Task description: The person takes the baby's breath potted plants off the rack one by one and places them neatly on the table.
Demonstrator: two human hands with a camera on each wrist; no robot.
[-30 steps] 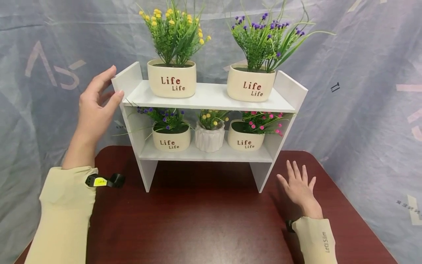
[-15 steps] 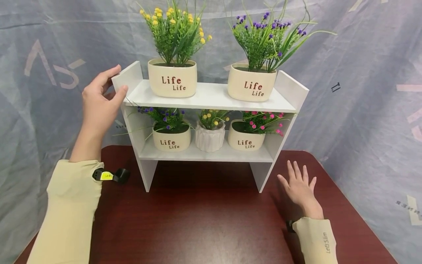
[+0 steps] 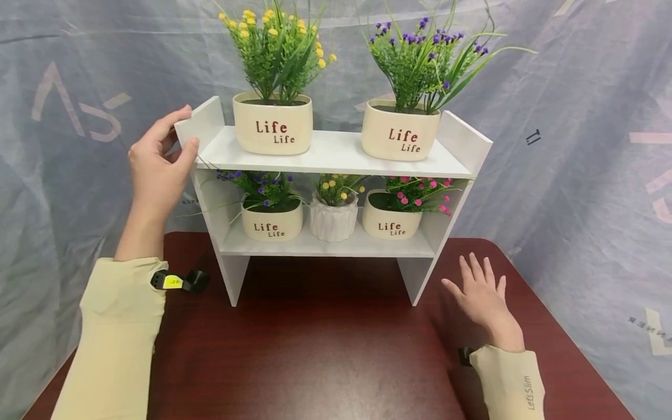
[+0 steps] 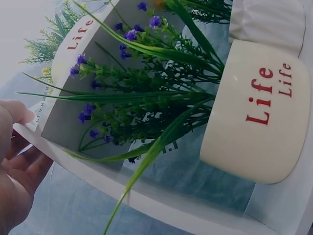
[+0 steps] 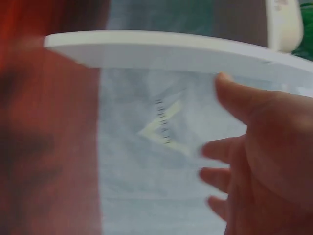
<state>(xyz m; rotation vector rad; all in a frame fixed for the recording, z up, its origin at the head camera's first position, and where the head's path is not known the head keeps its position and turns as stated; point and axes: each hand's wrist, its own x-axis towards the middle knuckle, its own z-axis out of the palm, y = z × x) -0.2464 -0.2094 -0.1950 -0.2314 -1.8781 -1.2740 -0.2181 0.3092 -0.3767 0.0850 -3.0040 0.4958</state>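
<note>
Gripping, presumably to steady: left hand (image 3: 160, 166), upper left of the head frame, thumb and fingers pinching the side panel of a white two-tier board shelf (image 3: 338, 153), upright mid-frame, its five cream or white ceramic flowerpots (image 3: 273, 125) spaced apparently for display; right hand (image 3: 485, 297), lower right, fingers spread wide, holding nothing. Left wrist view bares the lower-left purple flowers (image 4: 131, 35), which the upper tier partly hides from the head view.

Left hand (image 3: 159, 166) on 2-tier shelf (image 3: 337, 153)

Wide gap between upper pots (image 3: 272, 129) on the shelf (image 3: 338, 153), lower pots (image 3: 273, 225) close together.
</note>
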